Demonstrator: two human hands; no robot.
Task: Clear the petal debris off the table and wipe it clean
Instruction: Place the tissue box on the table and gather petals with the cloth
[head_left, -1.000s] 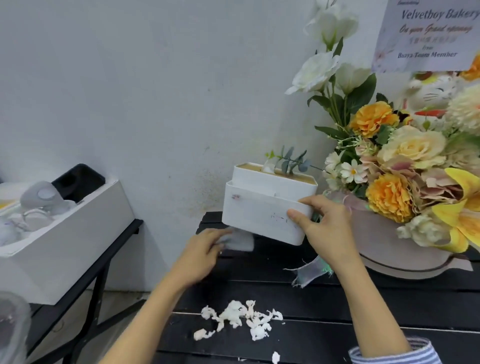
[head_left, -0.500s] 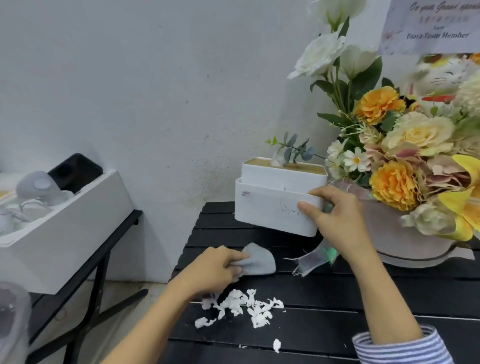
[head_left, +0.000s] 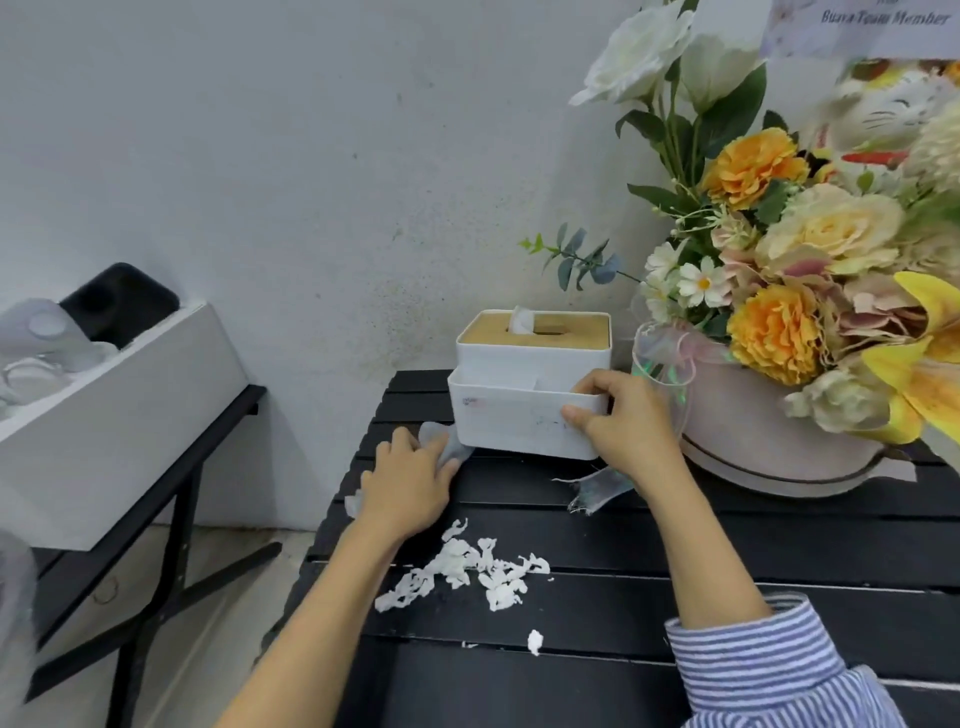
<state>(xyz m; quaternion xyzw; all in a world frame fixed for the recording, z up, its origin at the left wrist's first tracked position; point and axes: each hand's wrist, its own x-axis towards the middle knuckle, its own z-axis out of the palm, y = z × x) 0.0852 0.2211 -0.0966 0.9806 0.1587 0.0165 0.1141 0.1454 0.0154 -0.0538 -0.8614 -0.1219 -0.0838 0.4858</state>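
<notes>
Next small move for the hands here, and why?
Probably drag the left hand with its cloth back toward the petal scraps. The right hand holds the tissue box, which now sits on the table, and the scraps lie loose just near of the cloth.

Bare left hand (head_left: 408, 480) and forearm, no sleeve visible; right hand (head_left: 626, 428) bare, blue-and-white striped shirt sleeve (head_left: 769, 670) with cuff pushed up the forearm
</notes>
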